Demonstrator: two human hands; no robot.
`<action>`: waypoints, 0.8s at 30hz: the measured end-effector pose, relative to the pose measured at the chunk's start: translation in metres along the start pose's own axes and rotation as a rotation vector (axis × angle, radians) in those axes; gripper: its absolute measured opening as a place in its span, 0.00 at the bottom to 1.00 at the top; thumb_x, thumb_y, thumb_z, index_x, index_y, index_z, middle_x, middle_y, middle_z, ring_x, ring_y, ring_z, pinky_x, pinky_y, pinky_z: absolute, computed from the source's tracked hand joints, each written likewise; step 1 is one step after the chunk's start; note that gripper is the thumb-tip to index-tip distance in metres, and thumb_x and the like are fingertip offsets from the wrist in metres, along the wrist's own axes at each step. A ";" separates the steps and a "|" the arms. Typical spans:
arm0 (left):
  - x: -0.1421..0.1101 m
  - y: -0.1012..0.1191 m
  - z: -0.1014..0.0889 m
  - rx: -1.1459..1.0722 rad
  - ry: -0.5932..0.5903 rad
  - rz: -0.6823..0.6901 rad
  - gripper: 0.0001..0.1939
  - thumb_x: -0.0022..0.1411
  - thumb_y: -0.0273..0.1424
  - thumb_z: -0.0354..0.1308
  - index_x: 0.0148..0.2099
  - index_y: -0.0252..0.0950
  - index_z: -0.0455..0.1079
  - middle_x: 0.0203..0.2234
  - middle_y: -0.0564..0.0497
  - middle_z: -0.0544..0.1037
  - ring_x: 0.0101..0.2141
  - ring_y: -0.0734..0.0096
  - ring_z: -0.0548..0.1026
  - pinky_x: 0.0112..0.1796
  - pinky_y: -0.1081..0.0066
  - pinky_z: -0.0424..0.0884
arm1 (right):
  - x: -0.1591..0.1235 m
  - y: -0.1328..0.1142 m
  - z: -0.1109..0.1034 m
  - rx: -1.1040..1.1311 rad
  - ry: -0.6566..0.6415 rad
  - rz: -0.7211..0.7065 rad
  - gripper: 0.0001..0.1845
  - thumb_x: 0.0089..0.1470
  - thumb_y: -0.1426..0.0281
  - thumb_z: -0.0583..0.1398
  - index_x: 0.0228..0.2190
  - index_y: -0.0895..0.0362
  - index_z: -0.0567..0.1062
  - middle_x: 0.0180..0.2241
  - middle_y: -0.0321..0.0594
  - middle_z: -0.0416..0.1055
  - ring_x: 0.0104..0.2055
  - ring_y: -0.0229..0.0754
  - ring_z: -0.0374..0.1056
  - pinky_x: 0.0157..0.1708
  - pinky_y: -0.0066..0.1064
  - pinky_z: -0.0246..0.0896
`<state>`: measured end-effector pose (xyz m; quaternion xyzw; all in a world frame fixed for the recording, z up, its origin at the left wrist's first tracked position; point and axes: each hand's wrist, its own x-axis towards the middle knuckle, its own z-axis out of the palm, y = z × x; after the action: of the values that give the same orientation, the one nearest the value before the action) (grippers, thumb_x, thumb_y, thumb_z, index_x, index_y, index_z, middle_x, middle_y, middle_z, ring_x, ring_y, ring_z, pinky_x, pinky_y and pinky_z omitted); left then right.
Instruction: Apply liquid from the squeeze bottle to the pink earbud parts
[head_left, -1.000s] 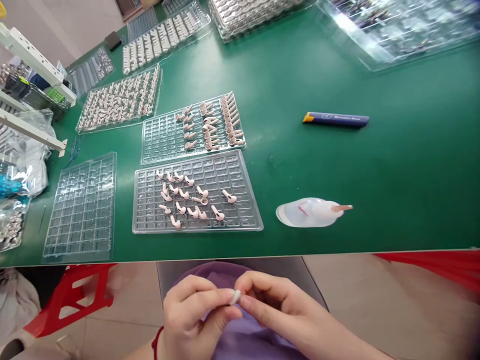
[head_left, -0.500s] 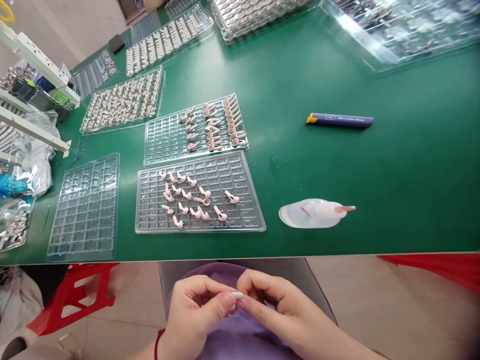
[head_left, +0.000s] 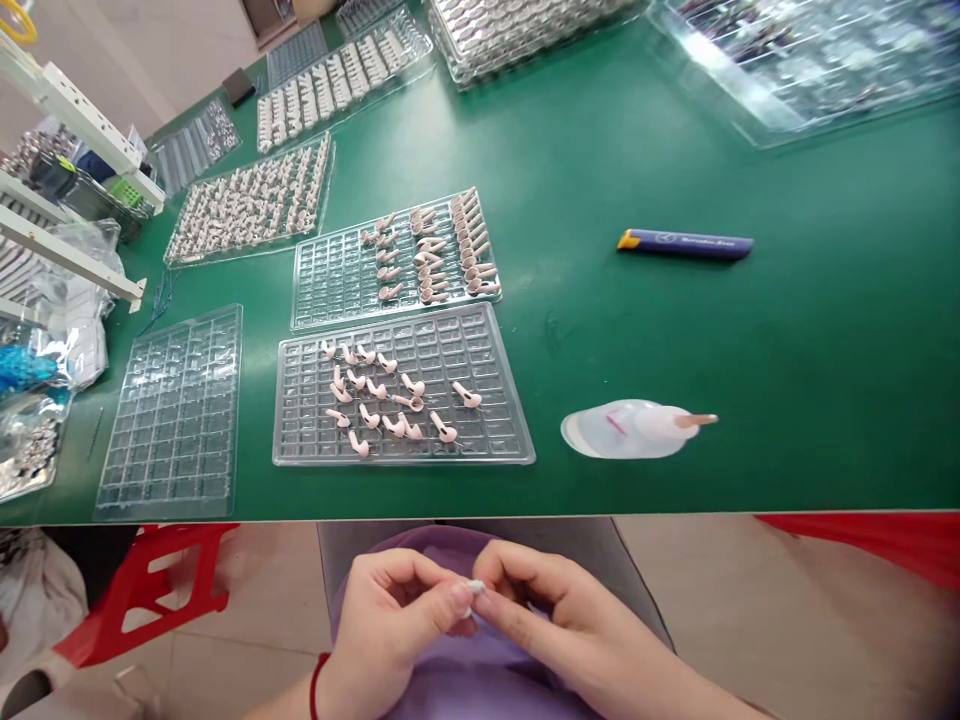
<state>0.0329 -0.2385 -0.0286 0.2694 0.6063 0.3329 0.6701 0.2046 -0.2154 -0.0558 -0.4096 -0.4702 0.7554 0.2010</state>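
Observation:
Above my lap, in front of the table edge, my left hand [head_left: 409, 625] and my right hand [head_left: 544, 620] meet at the fingertips. Both are closed in a pinch on a small white earbud part [head_left: 475, 587]; fingers cover most of it. Straight ahead on the table, a clear tray [head_left: 495, 440] carries several white earbuds [head_left: 444, 428] lying loosely on its compartments. Behind it, another clear tray [head_left: 330, 285] bears rows of open earbud shells [head_left: 480, 270]. To the right lies a translucent squeeze bottle [head_left: 626, 430] with a brownish nozzle tip.
A dark blue box cutter-shaped stick [head_left: 690, 244] with a yellow end lies farther right. At left are a vacant-looking clear tray [head_left: 176, 420] and a full tray of white parts [head_left: 247, 205]. Stacked trays [head_left: 517, 35] stand at the back. A red stool [head_left: 161, 590] is below left.
The white part has turned between my fingertips: its long side showed before, and now only a small, lumpier bit does. My hands stay nearly in place, and the view has shifted slightly.

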 end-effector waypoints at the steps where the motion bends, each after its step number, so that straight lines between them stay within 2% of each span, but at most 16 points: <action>1: 0.000 0.000 0.000 -0.003 0.000 -0.001 0.16 0.49 0.42 0.72 0.26 0.32 0.79 0.18 0.48 0.80 0.22 0.72 0.75 0.27 0.74 0.72 | 0.000 0.000 0.000 0.002 -0.003 0.003 0.28 0.55 0.44 0.55 0.24 0.56 0.68 0.22 0.33 0.61 0.25 0.35 0.55 0.26 0.27 0.52; 18: 0.001 0.000 0.002 -0.004 -0.023 0.002 0.17 0.50 0.43 0.71 0.26 0.32 0.78 0.17 0.50 0.79 0.21 0.74 0.74 0.27 0.76 0.70 | 0.001 -0.002 0.001 0.038 -0.016 0.026 0.29 0.53 0.42 0.55 0.23 0.56 0.67 0.22 0.32 0.60 0.25 0.34 0.53 0.25 0.28 0.50; 21: 0.002 0.004 0.000 0.046 -0.052 0.039 0.15 0.52 0.42 0.71 0.28 0.33 0.79 0.19 0.50 0.79 0.22 0.76 0.73 0.27 0.77 0.70 | 0.001 0.001 0.000 0.008 0.011 -0.006 0.28 0.55 0.44 0.55 0.23 0.56 0.66 0.22 0.32 0.60 0.25 0.35 0.54 0.26 0.27 0.52; 24: 0.012 0.022 -0.009 0.177 -0.053 0.172 0.10 0.54 0.37 0.69 0.32 0.35 0.81 0.24 0.50 0.80 0.23 0.75 0.73 0.25 0.77 0.70 | 0.003 0.013 -0.005 -0.164 -0.002 -0.060 0.25 0.60 0.49 0.51 0.24 0.55 0.67 0.24 0.34 0.64 0.27 0.36 0.60 0.28 0.27 0.57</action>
<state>0.0216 -0.2155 -0.0208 0.3875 0.5899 0.3270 0.6285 0.2081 -0.2168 -0.0697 -0.4098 -0.5428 0.7084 0.1887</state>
